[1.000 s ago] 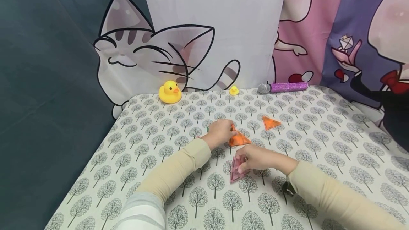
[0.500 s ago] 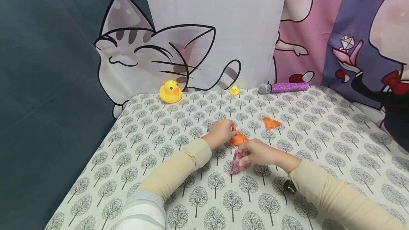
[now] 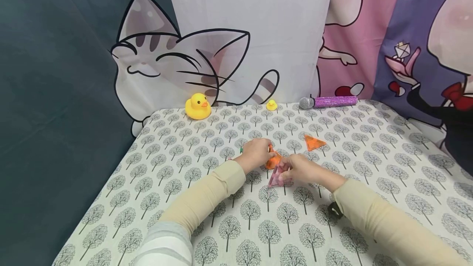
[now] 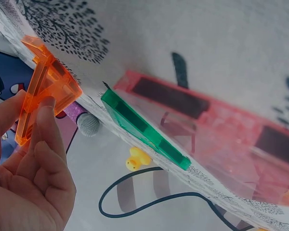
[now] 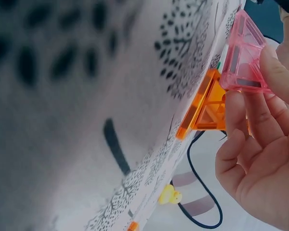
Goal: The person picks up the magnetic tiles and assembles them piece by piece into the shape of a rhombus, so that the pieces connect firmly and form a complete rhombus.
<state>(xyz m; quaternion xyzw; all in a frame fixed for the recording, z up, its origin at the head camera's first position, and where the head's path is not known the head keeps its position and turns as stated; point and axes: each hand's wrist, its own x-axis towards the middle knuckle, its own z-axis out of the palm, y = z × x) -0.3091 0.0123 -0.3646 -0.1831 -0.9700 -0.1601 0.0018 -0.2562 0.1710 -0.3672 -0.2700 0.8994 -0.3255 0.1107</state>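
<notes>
Near the table's middle, my left hand (image 3: 255, 153) pinches an orange see-through triangular tile (image 4: 36, 101). Another orange panel stands at an angle against it in the left wrist view. My right hand (image 3: 301, 168) grips a pink see-through triangular tile (image 5: 241, 62) between thumb and fingers, tilted up from the cloth. In the head view the pink tile overlaps the front corner of the orange piece (image 3: 272, 162). Beside my left hand, a green tile (image 4: 147, 132) and a larger pinkish-red tile (image 4: 221, 125) lie on the cloth, mostly hidden by that hand in the head view.
A single orange triangular tile (image 3: 314, 143) lies behind and right of my hands. Along the table's back edge are a large yellow duck (image 3: 198, 106), a small yellow duck (image 3: 271, 105) and a purple microphone (image 3: 329, 102). The tree-print cloth (image 3: 236, 233) covers the table.
My right hand has carried the pink tile away from me, up to the orange piece, and turned it more upright. My left hand stays in place on the orange tile.
</notes>
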